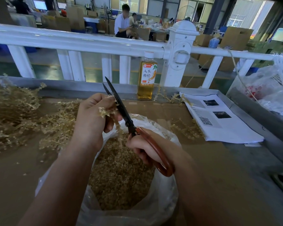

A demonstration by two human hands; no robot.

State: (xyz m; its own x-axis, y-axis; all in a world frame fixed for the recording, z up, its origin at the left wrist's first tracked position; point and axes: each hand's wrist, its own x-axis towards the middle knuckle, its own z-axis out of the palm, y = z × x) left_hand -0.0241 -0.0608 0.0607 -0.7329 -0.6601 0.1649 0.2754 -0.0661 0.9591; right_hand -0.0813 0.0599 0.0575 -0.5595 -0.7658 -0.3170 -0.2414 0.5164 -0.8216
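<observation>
Straw-coloured sprig (112,110) meets scissors (121,110) over an open plastic bag (163,193).

Fingers of the left hand (93,118) pinch the sprig, its stem hanging toward the cut bits in the bag. The right hand (147,149) grips the scissors' red-brown handles, blades parted beside the sprig. More sprigs (15,115) are heaped at left; a bottle (147,77) stands by the white railing (72,39), printed sheets (219,121) to the right.

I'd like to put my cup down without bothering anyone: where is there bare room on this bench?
Bare cardboard lies near left, between the sprig pile and the bag; another patch sits near right, below the papers. Crowded: the middle, where the left hand and right hand work over the bag.
</observation>
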